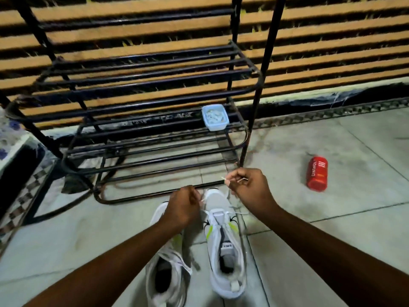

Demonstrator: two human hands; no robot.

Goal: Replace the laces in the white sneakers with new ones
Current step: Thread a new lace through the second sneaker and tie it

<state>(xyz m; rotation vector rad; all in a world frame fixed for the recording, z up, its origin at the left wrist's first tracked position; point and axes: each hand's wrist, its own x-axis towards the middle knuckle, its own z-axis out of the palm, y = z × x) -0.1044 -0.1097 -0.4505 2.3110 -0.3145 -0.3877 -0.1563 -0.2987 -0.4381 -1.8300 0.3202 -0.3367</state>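
White lettering on red bottle (316,174), too blurred to read

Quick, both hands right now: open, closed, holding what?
Left hand: curled, pinching the white lace near the right sneaker's toe.
Right hand: pinching the lace's other end, raised.

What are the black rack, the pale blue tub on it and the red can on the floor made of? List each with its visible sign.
Black tubular shoe rack: looks like painted metal, going by its thin round bars and worn, rusty-looking joints.
Pale blue rectangular tub: probably plastic, being translucent with soft rounded corners.
Red cylindrical can: likely printed metal or plastic; its faint sheen leaves that open.
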